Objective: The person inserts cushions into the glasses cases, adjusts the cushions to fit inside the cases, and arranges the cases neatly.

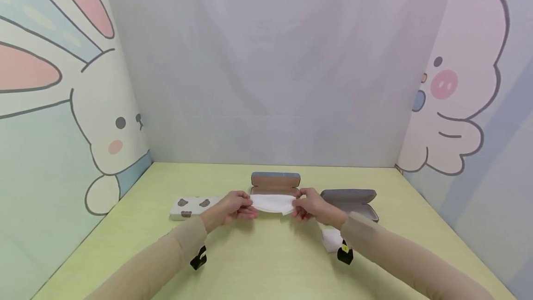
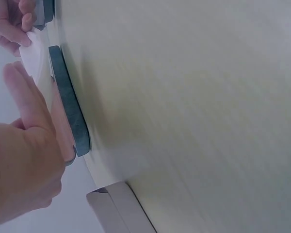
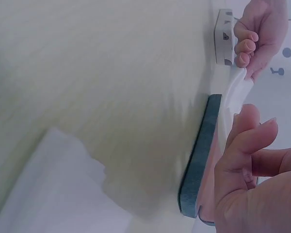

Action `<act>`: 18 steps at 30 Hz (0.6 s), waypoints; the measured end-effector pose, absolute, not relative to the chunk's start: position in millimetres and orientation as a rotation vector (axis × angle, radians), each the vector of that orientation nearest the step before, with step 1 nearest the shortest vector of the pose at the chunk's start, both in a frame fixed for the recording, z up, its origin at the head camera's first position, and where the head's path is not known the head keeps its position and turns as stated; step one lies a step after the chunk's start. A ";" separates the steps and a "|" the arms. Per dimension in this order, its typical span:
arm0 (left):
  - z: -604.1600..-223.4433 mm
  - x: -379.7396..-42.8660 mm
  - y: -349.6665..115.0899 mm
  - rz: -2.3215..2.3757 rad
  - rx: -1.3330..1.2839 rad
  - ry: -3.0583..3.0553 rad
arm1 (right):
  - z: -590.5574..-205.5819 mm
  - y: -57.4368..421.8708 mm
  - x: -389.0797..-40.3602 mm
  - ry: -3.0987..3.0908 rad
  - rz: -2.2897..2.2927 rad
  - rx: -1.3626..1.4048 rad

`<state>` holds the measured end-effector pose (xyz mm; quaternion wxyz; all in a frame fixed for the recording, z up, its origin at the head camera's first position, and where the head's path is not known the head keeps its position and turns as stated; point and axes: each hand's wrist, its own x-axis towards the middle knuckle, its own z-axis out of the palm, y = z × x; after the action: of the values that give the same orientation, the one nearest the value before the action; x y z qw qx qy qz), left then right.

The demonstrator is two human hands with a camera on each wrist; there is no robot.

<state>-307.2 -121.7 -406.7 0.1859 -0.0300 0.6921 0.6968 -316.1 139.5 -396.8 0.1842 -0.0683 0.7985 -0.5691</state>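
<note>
A thin white tissue (image 1: 272,203) hangs stretched between my two hands. My left hand (image 1: 236,205) pinches its left end, and my right hand (image 1: 311,204) pinches its right end. Just behind it stands an open glasses case (image 1: 275,179), blue-grey outside and brownish-pink inside; the tissue hides part of its lower half. In the left wrist view the case's dark blue-green side (image 2: 70,102) lies below the tissue (image 2: 34,56). From the right wrist view, the tissue (image 3: 236,92) runs from one hand to the other above the case.
A white box-like case with bear heads (image 1: 193,207) lies shut at the left, partly behind my left forearm. An open dark grey glasses case (image 1: 349,195) is behind my right wrist. Another white tissue (image 1: 331,240) lies on the yellow table (image 1: 266,263) beside my right sleeve.
</note>
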 end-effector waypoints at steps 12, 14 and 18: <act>-399.3 -329.1 -124.8 2.012 -0.089 1.943 | -380.4 132.6 -337.0 2.267 -1.652 -0.165; -399.2 -332.5 -123.5 2.006 -0.081 1.944 | -380.3 131.6 -339.0 2.285 -1.655 -0.164; -399.9 -338.3 -120.1 1.992 -0.083 1.940 | -382.9 129.3 -341.9 2.349 -1.651 -0.148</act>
<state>-338.3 -120.1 -399.9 0.1787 -0.0293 0.6862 0.7045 -341.9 129.3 -382.9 0.1330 -0.0511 0.8097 -0.5693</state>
